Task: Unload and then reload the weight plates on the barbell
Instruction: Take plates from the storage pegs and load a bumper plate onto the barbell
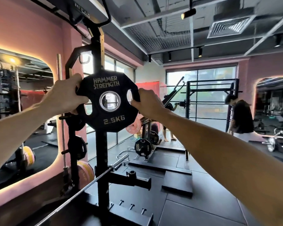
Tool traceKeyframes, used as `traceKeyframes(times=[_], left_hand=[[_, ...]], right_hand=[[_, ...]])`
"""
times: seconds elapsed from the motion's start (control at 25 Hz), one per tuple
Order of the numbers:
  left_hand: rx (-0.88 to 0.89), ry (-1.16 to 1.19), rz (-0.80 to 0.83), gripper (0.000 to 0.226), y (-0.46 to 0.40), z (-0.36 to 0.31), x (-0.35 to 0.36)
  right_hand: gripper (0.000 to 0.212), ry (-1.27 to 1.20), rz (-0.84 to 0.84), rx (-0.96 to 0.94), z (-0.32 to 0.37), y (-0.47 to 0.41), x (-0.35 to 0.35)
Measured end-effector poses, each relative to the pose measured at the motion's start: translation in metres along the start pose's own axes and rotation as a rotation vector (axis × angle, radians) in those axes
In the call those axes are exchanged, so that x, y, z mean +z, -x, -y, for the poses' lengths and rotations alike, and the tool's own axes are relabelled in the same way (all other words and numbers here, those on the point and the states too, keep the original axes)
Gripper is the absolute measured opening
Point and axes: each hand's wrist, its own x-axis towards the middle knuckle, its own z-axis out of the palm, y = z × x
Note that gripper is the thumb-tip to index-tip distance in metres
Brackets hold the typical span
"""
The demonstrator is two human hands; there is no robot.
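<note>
I hold a black 2.5 kg weight plate (109, 88) marked "Hammer Strength" up at chest height, facing me, in front of the black rack upright (101, 152). My left hand (67, 95) grips its left edge and my right hand (148, 103) grips its right edge through a grip hole. The silver barbell (82, 188) lies on the rack below, running from lower left up to its bare sleeve end (119, 162). A black collar (131, 174) sits on the rack's arm beside the bar.
Storage pegs on the rack's left post carry a black plate (78, 148) and a yellow plate (84, 174). A wall mirror (21, 111) is at left. Another rack (207, 101), a loaded machine (142, 147) and two people (242, 118) stand ahead on the black mat floor.
</note>
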Motion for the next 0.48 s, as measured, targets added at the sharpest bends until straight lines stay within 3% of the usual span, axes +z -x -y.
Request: traceKeyframes(times=[0.2, 0.48], left_hand=[[0.005, -0.061, 0.002, 0.041, 0.05, 0.03, -0.068], [-0.093, -0.134, 0.017, 0.046, 0.148, 0.114, -0.214]], right_hand=[[0.02, -0.04, 0.006, 0.021, 0.08, 0.035, 0.007], [0.021, -0.206, 0.062, -0.045, 0.246, 0.069, 0.061]])
